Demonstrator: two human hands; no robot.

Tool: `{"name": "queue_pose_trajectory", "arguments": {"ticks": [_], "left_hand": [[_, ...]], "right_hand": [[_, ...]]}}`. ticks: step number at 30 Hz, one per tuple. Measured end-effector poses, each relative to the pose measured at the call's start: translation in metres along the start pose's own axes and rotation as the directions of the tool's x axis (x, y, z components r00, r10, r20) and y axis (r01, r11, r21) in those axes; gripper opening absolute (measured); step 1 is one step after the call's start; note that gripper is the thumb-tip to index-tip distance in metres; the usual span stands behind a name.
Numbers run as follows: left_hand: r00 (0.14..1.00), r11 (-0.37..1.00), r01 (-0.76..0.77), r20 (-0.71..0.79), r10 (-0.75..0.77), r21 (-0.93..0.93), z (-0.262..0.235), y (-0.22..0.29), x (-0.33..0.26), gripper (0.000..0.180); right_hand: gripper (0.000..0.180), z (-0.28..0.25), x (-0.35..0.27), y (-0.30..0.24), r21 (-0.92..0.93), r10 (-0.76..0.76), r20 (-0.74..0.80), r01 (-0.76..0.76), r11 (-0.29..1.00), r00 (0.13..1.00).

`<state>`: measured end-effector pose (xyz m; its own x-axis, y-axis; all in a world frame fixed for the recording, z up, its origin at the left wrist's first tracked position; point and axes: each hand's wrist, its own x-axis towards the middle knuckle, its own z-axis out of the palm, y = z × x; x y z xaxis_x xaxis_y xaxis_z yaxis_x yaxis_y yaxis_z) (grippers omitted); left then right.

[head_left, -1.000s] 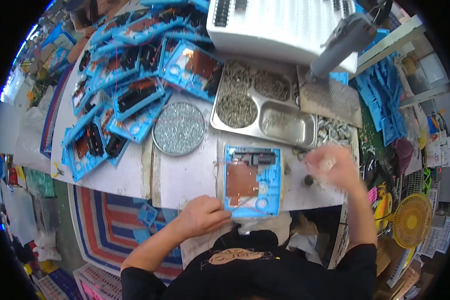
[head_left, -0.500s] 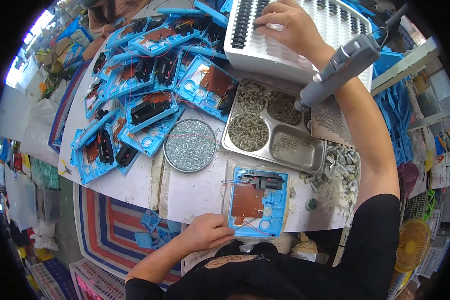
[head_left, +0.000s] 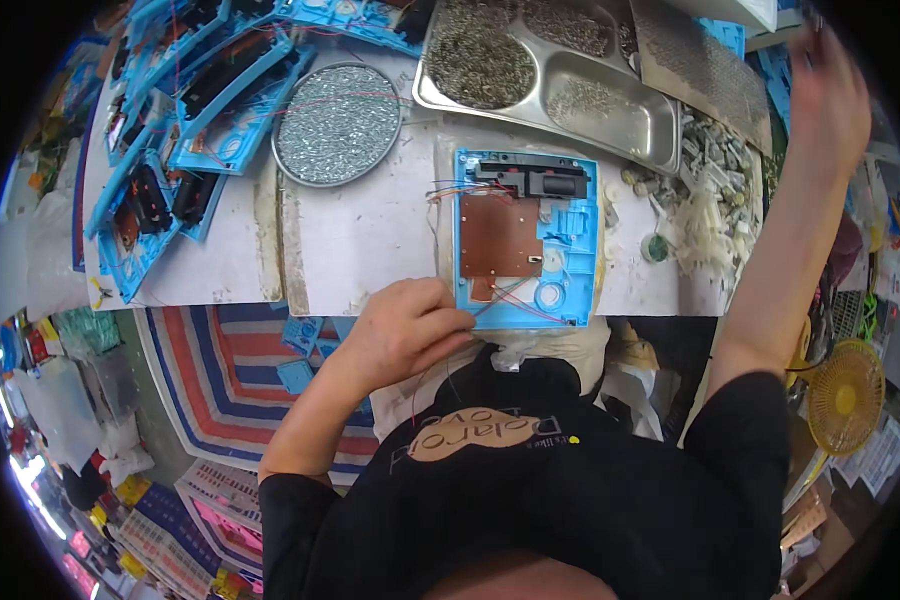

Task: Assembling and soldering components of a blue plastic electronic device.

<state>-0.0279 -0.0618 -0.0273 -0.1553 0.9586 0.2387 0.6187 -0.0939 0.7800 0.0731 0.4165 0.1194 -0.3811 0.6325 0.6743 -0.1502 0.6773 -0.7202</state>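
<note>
In front of me on the table lies a blue plastic housing (head_left: pixel 582 250) with a brown circuit board (head_left: pixel 500 235), a black mechanism (head_left: pixel 530 178) along its far edge and several thin wires. My left hand (head_left: pixel 405 330) is at the housing's near left corner, thumb and fingers pinched together. Thin wires (head_left: pixel 500 298) run from the board toward those fingertips, and loose ends hang below the hand. My right hand (head_left: pixel 832 100) is raised at the far right, away from the housing. Motion smears its fingers, and a dark shape beside them is too blurred to name.
Left of the housing stands a round tin (head_left: pixel 338 125) of small silvery parts. Behind it sits a metal compartment tray (head_left: pixel 610 130) of small metal pieces. More blue housings (head_left: pixel 215 140) are piled at far left. Small loose parts (head_left: pixel 715 170) lie at right, beside a perforated board (head_left: pixel 700 65).
My view has tipped downward, so the table appears higher. My right hand has left the white tray of black parts and swung to the right. My left hand stays at the housing's corner.
</note>
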Motion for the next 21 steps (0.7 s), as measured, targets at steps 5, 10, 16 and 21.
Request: {"name": "queue_pose_trajectory", "arguments": {"ticks": [5, 10, 16, 21], "left_hand": [[0.999, 0.999, 0.044, 0.007, -0.044, -0.029, -0.005, 0.002, -0.006, 0.024], [0.997, 0.998, 0.062, 0.046, -0.062, -0.001, -0.007, 0.004, -0.004, 0.023], [0.997, 0.997, 0.078, 0.006, -0.078, -0.011, 0.000, 0.003, -0.008, 0.023], [0.998, 0.998, 0.059, -0.008, -0.059, -0.004, 0.001, 0.003, -0.010, 0.027]], "right_hand": [[0.014, 0.012, -0.218, -0.091, -0.096, 0.175, 0.694, -0.151, 0.984, 0.699], [0.018, 0.029, -0.262, -0.089, -0.081, 0.024, 0.799, 0.069, 0.994, 0.601], [0.027, 0.035, -0.250, -0.084, -0.057, -0.110, 0.853, 0.301, 0.952, 0.510], [0.029, 0.035, -0.252, -0.074, 0.004, -0.151, 0.846, 0.276, 0.961, 0.511]]}}
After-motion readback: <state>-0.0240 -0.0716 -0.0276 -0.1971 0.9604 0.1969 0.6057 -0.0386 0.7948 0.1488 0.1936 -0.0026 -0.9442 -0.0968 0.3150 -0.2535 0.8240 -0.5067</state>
